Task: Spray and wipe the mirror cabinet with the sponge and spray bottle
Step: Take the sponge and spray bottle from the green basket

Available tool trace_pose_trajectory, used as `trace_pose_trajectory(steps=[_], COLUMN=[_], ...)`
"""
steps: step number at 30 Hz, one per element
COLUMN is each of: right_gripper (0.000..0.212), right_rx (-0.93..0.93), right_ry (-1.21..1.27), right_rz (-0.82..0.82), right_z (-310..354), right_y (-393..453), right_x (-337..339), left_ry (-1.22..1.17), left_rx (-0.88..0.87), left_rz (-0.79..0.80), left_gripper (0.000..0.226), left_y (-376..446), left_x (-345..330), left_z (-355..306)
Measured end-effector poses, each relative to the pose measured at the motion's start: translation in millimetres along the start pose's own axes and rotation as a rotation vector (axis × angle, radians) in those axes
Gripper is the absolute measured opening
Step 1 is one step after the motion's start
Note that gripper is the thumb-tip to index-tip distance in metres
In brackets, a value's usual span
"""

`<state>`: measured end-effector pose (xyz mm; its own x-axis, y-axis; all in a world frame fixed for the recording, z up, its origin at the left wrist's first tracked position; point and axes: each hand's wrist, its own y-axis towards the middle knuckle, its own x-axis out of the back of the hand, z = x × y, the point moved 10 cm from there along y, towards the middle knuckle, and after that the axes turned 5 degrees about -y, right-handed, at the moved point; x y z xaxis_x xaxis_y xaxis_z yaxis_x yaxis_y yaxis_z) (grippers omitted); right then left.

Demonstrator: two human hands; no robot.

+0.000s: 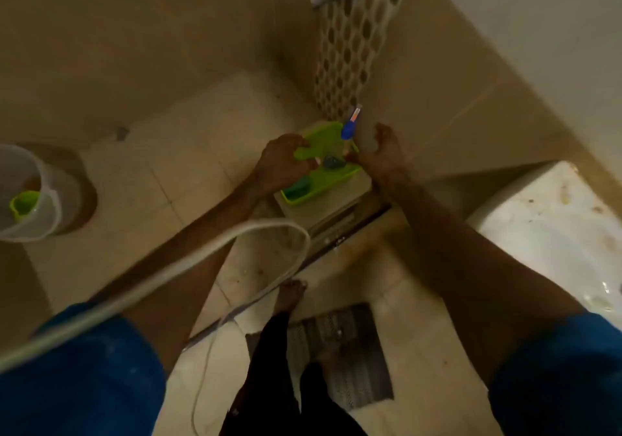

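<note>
The left hand (282,162) grips the green tray (323,173) atop the cabinet (323,210); the right hand (383,156), fingers apart, steadies it. Judged still clearing; next, lift it away.

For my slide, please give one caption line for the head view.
Left hand grips a green tray atop the cabinet; right hand is beside it.

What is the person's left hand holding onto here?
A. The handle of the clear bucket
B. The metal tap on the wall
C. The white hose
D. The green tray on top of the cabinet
D: the left hand grips the near-left edge of the green tray, which sits on top of the cabinet, while the clear bucket stands apart at the left and the white hose hangs untouched in the foreground.
</note>
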<state>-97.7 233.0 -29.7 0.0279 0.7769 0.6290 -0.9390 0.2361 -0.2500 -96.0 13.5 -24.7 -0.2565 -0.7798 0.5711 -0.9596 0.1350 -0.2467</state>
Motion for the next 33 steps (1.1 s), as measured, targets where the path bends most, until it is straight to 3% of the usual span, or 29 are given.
trace_pose_trajectory(steps=[4, 12, 17, 22, 27, 33], right_gripper=[0.108, 0.116, 0.125, 0.115, 0.093, 0.092], right_rx=[-0.110, -0.115, 0.020, 0.218, 0.239, 0.254], right_ry=[-0.036, 0.098, 0.144, 0.223, 0.263, 0.258], right_rz=[0.079, -0.002, -0.054, -0.092, -0.145, -0.184], right_z=[-30, -64, -61, -52, -63, -67], right_y=[17, 47, 75, 90, 99, 104], right_x=[-30, -64, -77, -88, -96, -99], left_ry=[0.107, 0.148, 0.174, 0.357, 0.566, 0.739], left_rx=[0.028, 0.035, -0.009, 0.058, 0.098, -0.014], left_rz=[0.083, 0.169, 0.210, 0.284, 0.425, 0.312], left_gripper=[0.050, 0.044, 0.034, 0.051, 0.085, 0.069], left_y=[11, 43, 72, 101, 107, 110], left_x=[-12, -47, -79, -110, -142, -156], left_z=[30, 77, 102, 147, 178, 182])
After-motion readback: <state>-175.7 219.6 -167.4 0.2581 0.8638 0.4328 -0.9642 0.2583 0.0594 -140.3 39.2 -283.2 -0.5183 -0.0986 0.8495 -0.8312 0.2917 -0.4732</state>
